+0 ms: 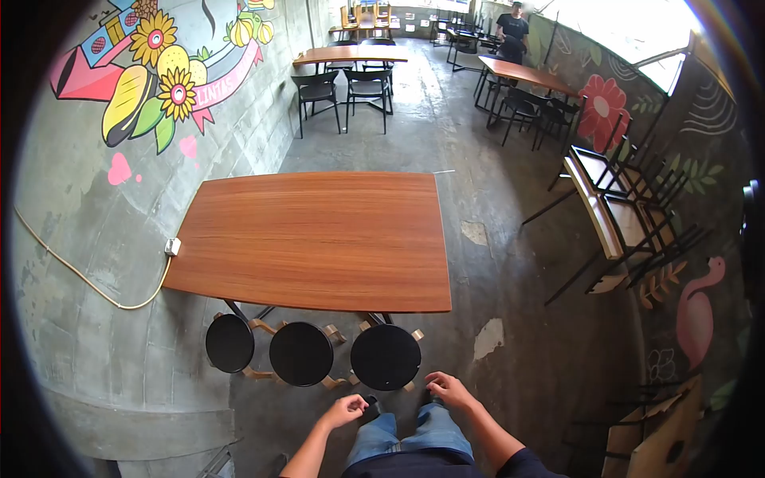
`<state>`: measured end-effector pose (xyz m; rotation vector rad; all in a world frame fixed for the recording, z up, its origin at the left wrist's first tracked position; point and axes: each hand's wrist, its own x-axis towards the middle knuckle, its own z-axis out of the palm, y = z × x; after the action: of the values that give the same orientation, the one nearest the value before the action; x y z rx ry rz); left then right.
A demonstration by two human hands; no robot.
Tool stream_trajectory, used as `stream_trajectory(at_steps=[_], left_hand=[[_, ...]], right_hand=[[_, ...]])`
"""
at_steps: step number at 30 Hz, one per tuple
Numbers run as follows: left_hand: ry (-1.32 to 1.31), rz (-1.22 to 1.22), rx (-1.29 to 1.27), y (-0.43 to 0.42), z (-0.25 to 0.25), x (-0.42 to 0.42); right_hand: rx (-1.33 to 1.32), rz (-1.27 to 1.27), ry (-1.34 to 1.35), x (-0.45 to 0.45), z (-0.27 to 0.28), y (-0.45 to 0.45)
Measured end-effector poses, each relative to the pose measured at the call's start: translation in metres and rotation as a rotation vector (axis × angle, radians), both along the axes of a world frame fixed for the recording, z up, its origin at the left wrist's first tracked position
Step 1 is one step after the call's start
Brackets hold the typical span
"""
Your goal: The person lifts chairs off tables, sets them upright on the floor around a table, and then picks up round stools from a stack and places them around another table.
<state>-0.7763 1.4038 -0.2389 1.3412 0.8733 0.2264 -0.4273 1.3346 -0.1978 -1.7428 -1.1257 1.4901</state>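
My left hand (346,409) hangs in front of my body with its fingers loosely bent, and nothing shows in it. My right hand (449,389) is just beyond the edge of the nearest black round stool (386,357); its fingers are loosely curled and slightly apart, with no object visible. Whether it touches the stool I cannot tell. To the left stand a second stool (300,354) and a third stool (230,342), both with black seats and light wooden legs. All three line the near side of a brown wooden table (311,243).
A white socket box (172,247) with a cable sits at the table's left end by the painted wall. Upturned chairs rest on a side table (594,207) at right. Further back are tables with black chairs (366,89) and a standing person (512,33).
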Motion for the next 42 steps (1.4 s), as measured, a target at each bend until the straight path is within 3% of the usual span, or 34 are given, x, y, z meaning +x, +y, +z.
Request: stream_trajectory(at_steps=[7, 11, 14, 20, 26, 32, 38, 42], left_hand=[[-0.067, -0.130, 0.046, 0.015, 0.022, -0.002], [-0.142, -0.300, -0.027, 0.002, 0.042, 0.030], [-0.163, -0.358, -0.049, -0.017, 0.029, 0.041], [-0.206, -0.434, -0.127, -0.079, 0.053, 0.067], [-0.278, -0.562, -0.161, -0.183, 0.066, 0.126], [-0.629, -0.609, -0.379, -0.339, 0.113, 0.196], [-0.584, -1.279, -0.457, -0.469, 0.169, 0.235], [-0.517, -1.535, -0.494, -0.513, 0.186, 0.256]], right_hand=[[0.015, 0.209, -0.085, -0.064, 0.022, -0.084], [-0.079, 0.083, -0.051, -0.086, 0.019, -0.136], [-0.062, 0.046, -0.019, -0.086, 0.041, -0.155], [0.035, -0.234, -0.050, -0.074, 0.083, -0.224], [0.047, -0.538, -0.075, -0.077, 0.097, -0.378], [0.070, -0.847, -0.094, -0.112, 0.102, -0.539], [0.233, -1.291, -0.091, -0.166, 0.107, -0.659], [0.309, -1.495, -0.145, -0.182, 0.098, -0.698]])
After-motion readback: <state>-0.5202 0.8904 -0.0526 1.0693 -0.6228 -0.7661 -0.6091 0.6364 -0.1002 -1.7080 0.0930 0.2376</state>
